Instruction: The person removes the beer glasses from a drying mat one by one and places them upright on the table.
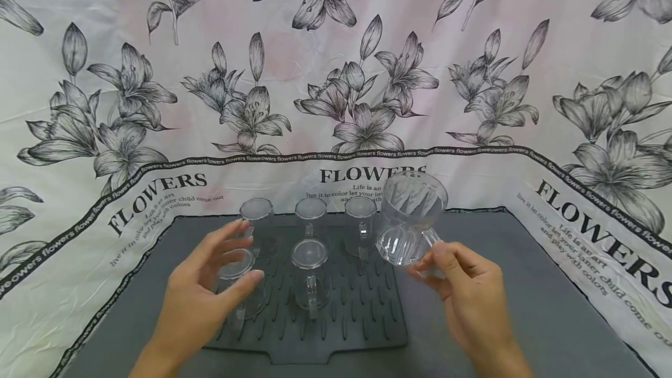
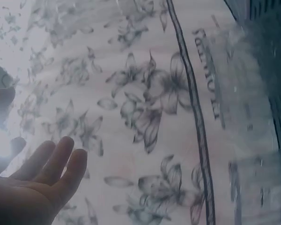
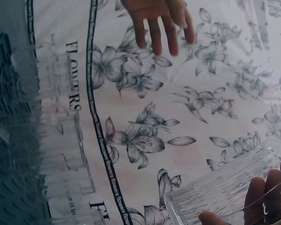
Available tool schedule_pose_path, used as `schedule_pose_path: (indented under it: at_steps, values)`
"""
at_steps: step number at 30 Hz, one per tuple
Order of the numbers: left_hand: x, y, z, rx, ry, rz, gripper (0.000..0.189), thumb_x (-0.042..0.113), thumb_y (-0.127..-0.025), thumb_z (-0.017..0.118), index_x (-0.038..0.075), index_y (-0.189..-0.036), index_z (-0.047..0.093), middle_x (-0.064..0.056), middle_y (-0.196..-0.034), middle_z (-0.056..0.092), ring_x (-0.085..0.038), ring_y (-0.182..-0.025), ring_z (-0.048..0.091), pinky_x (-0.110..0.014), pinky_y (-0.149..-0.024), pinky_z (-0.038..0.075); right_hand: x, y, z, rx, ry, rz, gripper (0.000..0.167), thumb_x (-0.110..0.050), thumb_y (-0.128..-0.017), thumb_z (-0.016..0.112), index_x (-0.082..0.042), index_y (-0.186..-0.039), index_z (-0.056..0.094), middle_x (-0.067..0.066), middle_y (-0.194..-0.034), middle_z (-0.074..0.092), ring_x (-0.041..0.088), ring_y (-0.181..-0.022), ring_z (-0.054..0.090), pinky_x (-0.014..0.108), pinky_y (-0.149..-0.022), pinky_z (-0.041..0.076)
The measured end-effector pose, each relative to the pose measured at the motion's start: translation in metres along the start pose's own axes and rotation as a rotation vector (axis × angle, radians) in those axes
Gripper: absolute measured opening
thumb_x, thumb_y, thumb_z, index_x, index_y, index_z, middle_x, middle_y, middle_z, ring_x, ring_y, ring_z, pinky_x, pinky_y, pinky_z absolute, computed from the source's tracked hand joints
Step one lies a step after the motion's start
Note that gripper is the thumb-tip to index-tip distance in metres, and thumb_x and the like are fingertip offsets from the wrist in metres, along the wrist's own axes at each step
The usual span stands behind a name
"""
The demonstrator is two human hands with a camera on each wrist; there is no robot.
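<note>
My right hand [image 1: 467, 293] pinches the handle of a clear plastic or glass mug [image 1: 394, 220], holding it raised at the right end of a dark drying mat, rim upward and slightly tilted. Fluted sides of this mug [image 3: 229, 187] show in the right wrist view, with fingertips curled by it. My left hand [image 1: 202, 279] hovers over the mat's left side, fingers apart and loosely bent, holding nothing. It partly hides a front left mug [image 1: 249, 299]. In the left wrist view, the left hand [image 2: 44, 183] has its fingers spread in the air.
On the ridged mat [image 1: 367, 331] several clear mugs stand upside down: a front middle mug [image 1: 310, 284] and a back row with a left mug [image 1: 257, 214], a middle mug [image 1: 311, 214] and a right mug [image 1: 360, 214]. A flowered curtain [image 1: 315, 127] encloses the grey table [image 1: 525, 284].
</note>
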State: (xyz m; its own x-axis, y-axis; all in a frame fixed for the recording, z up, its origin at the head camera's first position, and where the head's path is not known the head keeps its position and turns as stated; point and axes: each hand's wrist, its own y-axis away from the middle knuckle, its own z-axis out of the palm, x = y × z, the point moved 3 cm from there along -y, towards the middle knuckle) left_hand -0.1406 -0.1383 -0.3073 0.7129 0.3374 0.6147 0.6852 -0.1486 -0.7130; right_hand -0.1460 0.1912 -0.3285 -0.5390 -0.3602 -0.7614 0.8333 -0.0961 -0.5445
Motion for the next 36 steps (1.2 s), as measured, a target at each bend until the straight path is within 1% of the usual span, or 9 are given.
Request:
schedule_pose_path:
  at_steps: [9, 11, 13, 16, 18, 23, 29, 31, 36]
  values:
    - [-0.007, 0.011, -0.050, 0.134, -0.155, -0.091, 0.073, -0.024, -0.073, 0.070, -0.001, -0.139, 0.050, -0.011, -0.132, 0.055, -0.016, -0.112, 0.057, -0.022, -0.094, 0.044, -0.001, -0.012, -0.011, 0.084, 0.069, 0.011, 0.025, 0.000, -0.099, 0.054, 0.015, -0.080, 0.061, 0.012, -0.078, 0.061, 0.021, -0.077, 0.064, 0.042, -0.075, 0.056]
    - [-0.017, 0.016, -0.058, 0.171, -0.188, -0.101, 0.070, -0.024, -0.073, 0.070, -0.001, -0.136, 0.053, -0.009, -0.132, 0.055, -0.014, -0.113, 0.056, -0.020, -0.095, 0.043, -0.001, -0.014, -0.013, 0.098, 0.080, 0.018, 0.026, -0.002, -0.099, 0.055, 0.016, -0.081, 0.061, 0.012, -0.078, 0.061, 0.021, -0.077, 0.064, 0.042, -0.076, 0.056]
    - [-0.031, 0.021, -0.063, 0.201, -0.244, -0.063, 0.067, -0.023, -0.070, 0.072, -0.002, -0.131, 0.058, -0.009, -0.130, 0.057, -0.012, -0.116, 0.054, -0.019, -0.097, 0.040, 0.000, -0.016, -0.016, 0.114, 0.086, 0.024, 0.027, -0.003, -0.099, 0.055, 0.017, -0.082, 0.061, 0.012, -0.077, 0.061, 0.022, -0.077, 0.064, 0.042, -0.075, 0.056]
    - [-0.055, 0.032, -0.067, 0.217, -0.315, -0.024, 0.061, -0.020, -0.066, 0.076, -0.002, -0.124, 0.064, -0.010, -0.129, 0.058, -0.010, -0.122, 0.049, -0.018, -0.100, 0.036, 0.002, -0.020, -0.021, 0.147, 0.109, 0.050, 0.029, -0.007, -0.098, 0.057, 0.017, -0.082, 0.061, 0.012, -0.077, 0.060, 0.022, -0.077, 0.063, 0.043, -0.076, 0.056]
    - [-0.070, 0.040, -0.067, 0.217, -0.371, -0.035, 0.059, -0.015, -0.066, 0.080, 0.002, -0.121, 0.067, -0.009, -0.128, 0.060, -0.006, -0.124, 0.048, -0.015, -0.100, 0.033, 0.004, -0.023, -0.024, 0.175, 0.133, 0.075, 0.031, -0.010, -0.098, 0.059, 0.016, -0.080, 0.061, 0.012, -0.077, 0.060, 0.023, -0.077, 0.063, 0.043, -0.077, 0.056]
    - [-0.101, 0.056, -0.065, 0.186, -0.430, -0.099, 0.058, -0.007, -0.068, 0.083, 0.010, -0.122, 0.069, -0.006, -0.126, 0.061, 0.000, -0.121, 0.047, -0.011, -0.098, 0.031, 0.010, -0.028, -0.032, 0.228, 0.186, 0.124, 0.036, -0.016, -0.096, 0.062, 0.015, -0.080, 0.060, 0.011, -0.077, 0.059, 0.022, -0.077, 0.062, 0.044, -0.078, 0.055]
    - [-0.139, 0.075, -0.059, 0.124, -0.468, -0.084, 0.053, -0.003, -0.067, 0.084, 0.009, -0.118, 0.071, -0.007, -0.122, 0.063, -0.002, -0.118, 0.050, -0.009, -0.098, 0.030, 0.018, -0.033, -0.040, 0.265, 0.186, 0.160, 0.037, -0.020, -0.095, 0.065, 0.013, -0.080, 0.062, 0.010, -0.077, 0.059, 0.021, -0.078, 0.061, 0.044, -0.078, 0.055]
    - [-0.149, 0.082, -0.053, 0.063, -0.482, -0.114, 0.050, 0.001, -0.069, 0.084, 0.007, -0.117, 0.070, -0.011, -0.121, 0.063, -0.014, -0.118, 0.052, -0.023, -0.101, 0.036, 0.020, -0.036, -0.043, 0.271, 0.180, 0.163, 0.036, -0.020, -0.094, 0.065, 0.012, -0.080, 0.063, 0.010, -0.077, 0.059, 0.021, -0.078, 0.061, 0.043, -0.077, 0.055]
    - [-0.168, 0.094, -0.042, -0.103, -0.490, -0.318, 0.042, 0.015, -0.080, 0.081, 0.006, -0.119, 0.069, -0.012, -0.125, 0.061, -0.041, -0.115, 0.052, -0.062, -0.091, 0.038, 0.025, -0.043, -0.049, 0.276, 0.168, 0.167, 0.035, -0.020, -0.094, 0.066, 0.012, -0.081, 0.064, 0.009, -0.077, 0.058, 0.020, -0.078, 0.061, 0.042, -0.076, 0.056]
